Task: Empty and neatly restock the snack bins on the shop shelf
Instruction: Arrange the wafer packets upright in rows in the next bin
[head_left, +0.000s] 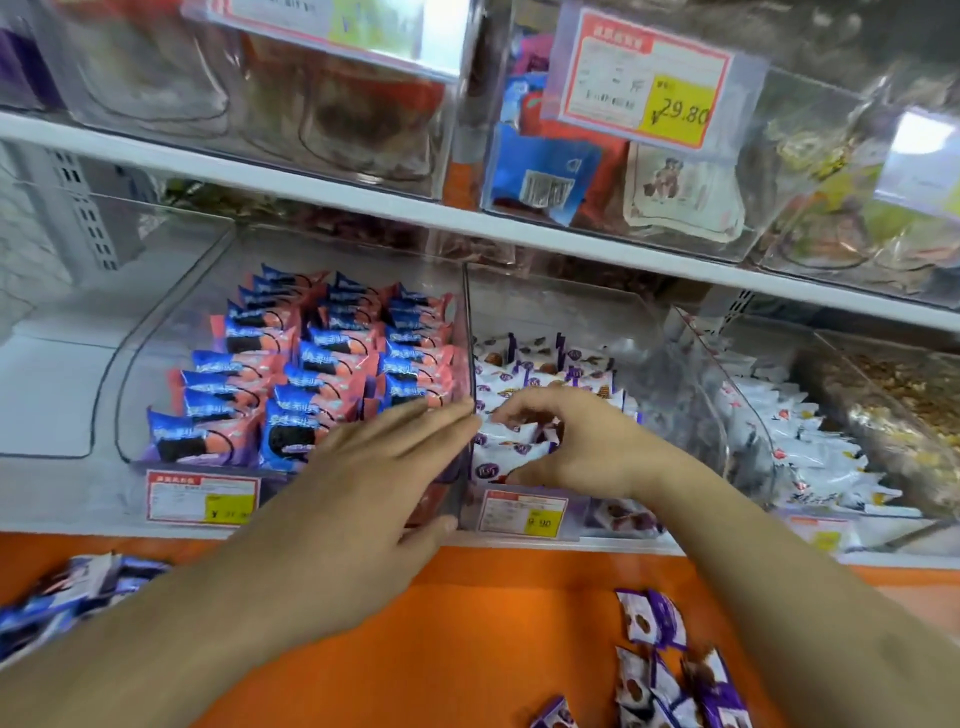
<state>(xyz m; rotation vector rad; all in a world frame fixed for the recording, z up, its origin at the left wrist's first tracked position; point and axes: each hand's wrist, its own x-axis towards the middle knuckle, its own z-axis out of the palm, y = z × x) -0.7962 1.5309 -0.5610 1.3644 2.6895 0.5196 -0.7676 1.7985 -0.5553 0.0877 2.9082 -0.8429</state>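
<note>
A: Nearest: loose purple packets (670, 670) on the orange ledge (467, 623).
B: Hands?
A: Left hand (379, 467) flat, fingers straight, holding nothing, against the clear bin (675, 353) wall. Right hand (566, 441) curled, pinching white packets (506, 441) inside that bin.

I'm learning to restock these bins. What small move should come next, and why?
Probably seat the packet the right hand pinches into the front row of the middle bin, then reach for another from the loose packets on the orange ledge. The left hand lies flat at the bin's divider.
</note>
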